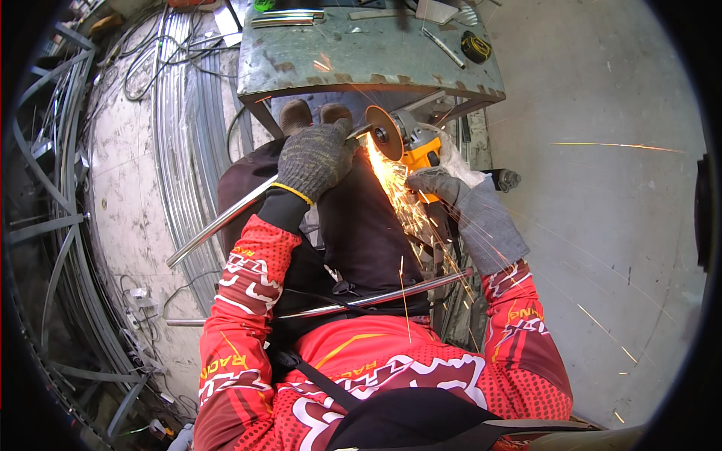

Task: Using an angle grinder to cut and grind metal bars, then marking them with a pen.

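Note:
My left hand [316,159], in a dark knitted glove with a yellow cuff edge, is closed round a shiny metal tube [226,219]. The tube slants from the lower left up to the cutting disc. In a grey glove, my right hand [444,184] grips an orange and grey angle grinder [423,150]. Its brown disc [384,134] touches or nearly touches the tube's far end, and bright sparks [395,188] stream down from there past my right leg. Across my lap lies a second metal tube [376,298].
Ahead stands a metal table [361,56] with short tubes [284,21] and a tape measure [475,47] on it. Long metal profiles [177,150] and cables [139,71] lie on the floor at left, beside a curved metal frame [56,218]. Grey floor [602,203] extends at right.

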Demonstrator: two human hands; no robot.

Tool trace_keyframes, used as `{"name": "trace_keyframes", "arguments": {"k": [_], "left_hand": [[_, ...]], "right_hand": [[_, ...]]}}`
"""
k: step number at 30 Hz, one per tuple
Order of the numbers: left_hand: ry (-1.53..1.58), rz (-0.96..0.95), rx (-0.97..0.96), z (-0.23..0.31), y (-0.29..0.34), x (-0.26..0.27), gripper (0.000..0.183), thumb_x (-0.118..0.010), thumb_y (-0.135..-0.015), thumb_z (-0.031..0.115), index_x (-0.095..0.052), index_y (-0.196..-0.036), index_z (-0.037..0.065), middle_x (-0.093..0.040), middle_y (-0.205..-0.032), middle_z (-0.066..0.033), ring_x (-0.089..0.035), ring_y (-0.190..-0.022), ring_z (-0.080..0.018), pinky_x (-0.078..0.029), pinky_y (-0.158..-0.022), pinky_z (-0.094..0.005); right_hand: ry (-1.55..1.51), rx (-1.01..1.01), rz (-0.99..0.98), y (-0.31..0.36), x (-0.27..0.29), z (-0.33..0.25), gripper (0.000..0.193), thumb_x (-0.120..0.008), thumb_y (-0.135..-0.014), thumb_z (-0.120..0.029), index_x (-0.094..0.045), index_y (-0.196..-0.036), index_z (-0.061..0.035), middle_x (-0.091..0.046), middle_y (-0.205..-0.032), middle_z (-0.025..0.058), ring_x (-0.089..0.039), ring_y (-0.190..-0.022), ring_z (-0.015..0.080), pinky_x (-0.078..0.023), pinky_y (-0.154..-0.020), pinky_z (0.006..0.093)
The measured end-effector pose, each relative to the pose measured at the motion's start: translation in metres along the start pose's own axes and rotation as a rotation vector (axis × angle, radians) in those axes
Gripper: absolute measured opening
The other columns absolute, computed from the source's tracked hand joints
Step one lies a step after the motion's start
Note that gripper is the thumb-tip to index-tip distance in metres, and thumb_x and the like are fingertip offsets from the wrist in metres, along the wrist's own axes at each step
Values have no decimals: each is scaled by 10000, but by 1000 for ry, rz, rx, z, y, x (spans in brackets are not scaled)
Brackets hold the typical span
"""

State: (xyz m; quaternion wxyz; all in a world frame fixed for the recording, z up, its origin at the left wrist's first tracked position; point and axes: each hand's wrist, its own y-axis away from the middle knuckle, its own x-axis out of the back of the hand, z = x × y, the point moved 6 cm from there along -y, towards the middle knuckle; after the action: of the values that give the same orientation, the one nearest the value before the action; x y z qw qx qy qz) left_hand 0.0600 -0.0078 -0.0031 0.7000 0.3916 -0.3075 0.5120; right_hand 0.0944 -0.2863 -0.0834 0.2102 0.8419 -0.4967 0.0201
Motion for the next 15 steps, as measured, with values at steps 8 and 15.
{"name": "trace_keyframes", "arguments": {"k": [8,15], "left_hand": [[-31,3,14,2,2,2,386,-628,-1030,422,-690,-1214,89,-764,-1000,-251,-749,-968,-450,-584,-852,-570],[-3,31,-10,19,5,12,394,-638,-1034,436,-692,-1179,73,-742,-983,-278,-733,-969,-470,-577,-854,-578]], "right_hand": [[67,-75,26,20,-13,-45,1079,-984,-675,-32,-422,-1589,-148,-702,-1206,73,-730,-1019,222,-641,-875,398],[-248,-222,188,51,-7,-66,1079,-926,-636,4,-428,-1584,-123,-665,-1310,68,-692,-1111,212,-597,-995,381]]}}
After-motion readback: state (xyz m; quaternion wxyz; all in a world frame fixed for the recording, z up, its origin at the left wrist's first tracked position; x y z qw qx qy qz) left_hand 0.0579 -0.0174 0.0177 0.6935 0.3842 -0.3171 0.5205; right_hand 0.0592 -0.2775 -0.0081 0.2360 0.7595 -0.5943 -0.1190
